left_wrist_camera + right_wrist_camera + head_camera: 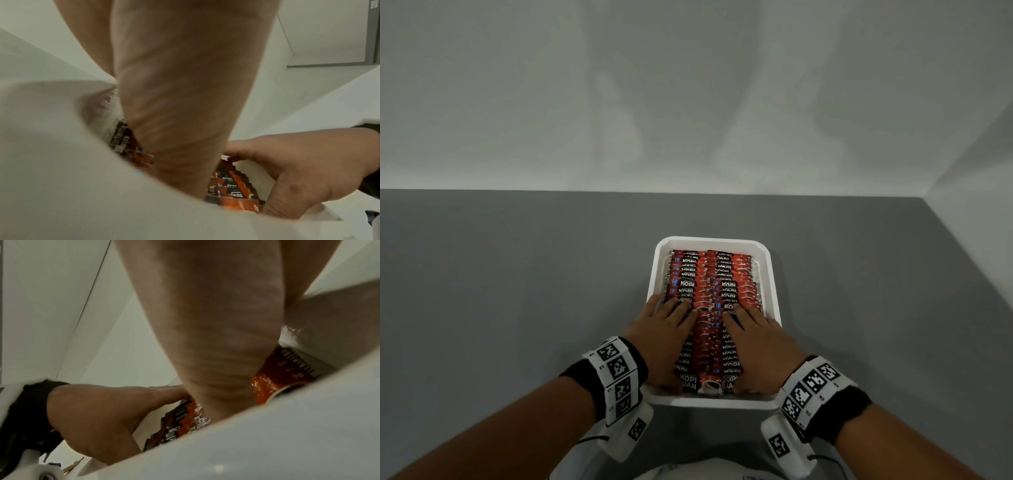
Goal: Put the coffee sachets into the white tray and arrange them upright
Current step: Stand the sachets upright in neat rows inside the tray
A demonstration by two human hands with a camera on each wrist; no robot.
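1. The head view is dim and evenly lit, with soft, faint shadows on the pale wall [688,85].
2. Straight edges bow toward its corners.
3. Both wrist views are blurred up close; the white tray [61,178] rim and the palms are out of focus.
4. Small glints sparkle on the coffee sachets [265,386].

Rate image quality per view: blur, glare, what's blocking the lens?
Head view: dim, fairly sharp; red coffee sachets legible in the white plastic tray.
Left wrist view: blurred left hand and tray wall fill the frame.
Right wrist view: the same with the right hand; specular glints on sachet foil.
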